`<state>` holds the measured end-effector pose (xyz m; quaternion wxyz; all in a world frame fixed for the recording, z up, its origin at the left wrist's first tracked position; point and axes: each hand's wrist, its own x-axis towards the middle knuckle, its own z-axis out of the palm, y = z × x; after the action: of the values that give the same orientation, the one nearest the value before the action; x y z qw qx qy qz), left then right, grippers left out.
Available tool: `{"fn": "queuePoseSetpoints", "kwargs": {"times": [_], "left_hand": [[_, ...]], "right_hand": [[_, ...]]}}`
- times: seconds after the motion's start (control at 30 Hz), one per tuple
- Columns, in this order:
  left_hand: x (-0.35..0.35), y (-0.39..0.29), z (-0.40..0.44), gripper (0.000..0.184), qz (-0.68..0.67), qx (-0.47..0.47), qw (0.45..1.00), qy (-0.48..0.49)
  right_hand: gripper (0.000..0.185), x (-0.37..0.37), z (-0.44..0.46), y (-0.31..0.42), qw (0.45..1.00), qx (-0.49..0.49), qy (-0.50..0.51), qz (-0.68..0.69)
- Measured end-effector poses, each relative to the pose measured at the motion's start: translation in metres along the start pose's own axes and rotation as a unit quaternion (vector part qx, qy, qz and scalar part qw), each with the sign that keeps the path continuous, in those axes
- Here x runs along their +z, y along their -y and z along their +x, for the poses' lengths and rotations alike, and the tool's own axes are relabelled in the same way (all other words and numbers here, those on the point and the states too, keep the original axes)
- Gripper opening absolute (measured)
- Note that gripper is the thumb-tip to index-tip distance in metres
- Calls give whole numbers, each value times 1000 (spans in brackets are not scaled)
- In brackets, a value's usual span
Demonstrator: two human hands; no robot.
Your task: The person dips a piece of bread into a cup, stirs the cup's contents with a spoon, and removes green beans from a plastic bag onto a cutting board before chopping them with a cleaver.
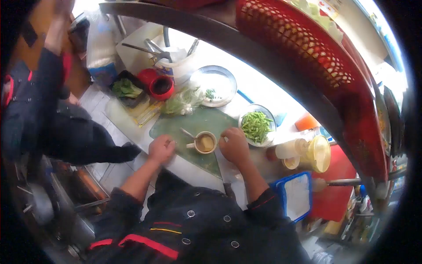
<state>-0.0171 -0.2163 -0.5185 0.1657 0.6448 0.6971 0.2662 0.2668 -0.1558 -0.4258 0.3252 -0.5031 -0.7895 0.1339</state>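
A light mug (205, 142) holding brown liquid with a pale lump in it stands on the green cutting board (189, 124). A spoon handle (188, 133) shows by the mug's left rim. My left hand (162, 149) is loosely fisted at the board's left edge, apart from the mug's handle. On the other side, my right hand (234, 144) is closed too, its fingers curled near the board's right edge. I see nothing held in either hand, though the palms are hidden. Just beyond my right hand is a metal plate of cut green beans (256, 127).
Bagged greens (184, 99), a round metal tray (220, 80) and a red cup (161, 87) stand behind the board. A shelf with a red basket (299, 44) overhangs the right. A yellow-rimmed tub (319, 153) stands right. Another person's dark sleeve (46, 72) is left.
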Motion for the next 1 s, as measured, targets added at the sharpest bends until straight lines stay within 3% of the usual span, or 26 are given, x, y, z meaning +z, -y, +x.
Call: {"fn": "queuePoseSetpoints", "kwargs": {"times": [0.07,0.17,0.4,0.5,0.6,0.67,0.87,1.0], "left_hand": [[9,4,-4,20,-137,-41,990,-14],[-19,-47,2,29,-216,-72,972,54],[-12,-86,24,30,-245,-83,965,41],[-28,-106,17,30,-224,-114,965,78],[-36,-113,8,30,-196,-74,976,67],[-41,-117,4,27,-176,15,984,20],[-48,-121,-3,22,-178,56,982,-12],[-48,-117,-7,19,-195,68,978,-33]], "right_hand": [[14,-13,-13,-4,994,68,84,19],[13,-11,-28,-9,996,61,48,41],[19,0,-29,-2,984,105,115,81],[17,2,-31,-5,981,108,138,80],[17,3,-25,-3,983,77,139,88],[21,8,-21,-4,993,0,101,68],[25,13,-1,9,984,-76,151,-48],[23,16,6,10,974,-69,196,-91]]}}
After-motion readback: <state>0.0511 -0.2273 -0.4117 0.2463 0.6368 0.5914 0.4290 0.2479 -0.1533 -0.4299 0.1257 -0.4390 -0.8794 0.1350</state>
